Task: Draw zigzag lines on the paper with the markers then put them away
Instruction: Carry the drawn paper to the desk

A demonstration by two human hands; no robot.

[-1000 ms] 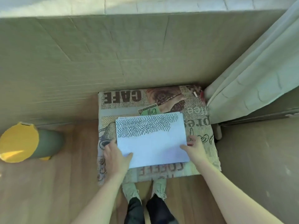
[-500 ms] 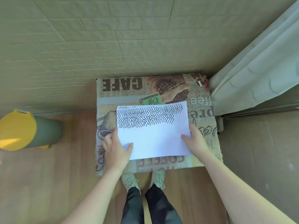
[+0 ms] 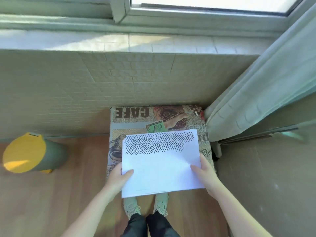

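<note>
A white sheet of paper [image 3: 160, 168] carries rows of black zigzag lines across its upper part. It is lifted above a stool with a coffee-print cushion [image 3: 133, 117]. My left hand [image 3: 118, 177] grips the sheet's left edge with the thumb on top. My right hand [image 3: 205, 171] grips its right edge the same way. A second sheet's edge peeks out behind the top left of the sheet. No marker is in view.
A green cylinder bin with a yellow lid [image 3: 30, 153] stands on the wooden floor at the left. A pale curtain [image 3: 259, 93] hangs at the right, beside a brick-pattern wall and windowsill [image 3: 136, 41]. My feet [image 3: 145, 206] stand just before the stool.
Both hands have lifted the paper off the cushion and drawn it toward me. The camera has tilted up, so the window and sill now show.
</note>
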